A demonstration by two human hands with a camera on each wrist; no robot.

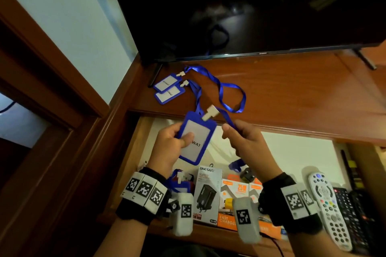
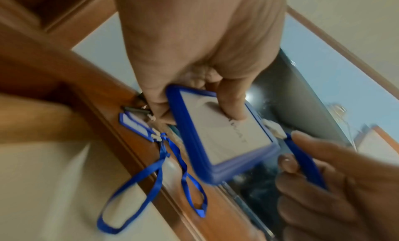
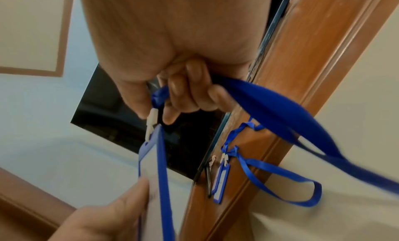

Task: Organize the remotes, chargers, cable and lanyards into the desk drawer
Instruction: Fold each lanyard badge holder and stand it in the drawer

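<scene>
- Head view: blue plastic badge holder (image 1: 195,136) is pinched by left hand (image 1: 170,146); its blue ribbon strap (image 1: 230,120) by right hand (image 1: 243,144).
- Strap is best gathered before lowering into open wooden drawer (image 1: 296,152).

Left hand (image 1: 170,148) raised, thumb pressed flat over curled fingers; right hand (image 1: 243,144) raised beside it, fingers curled.
</scene>
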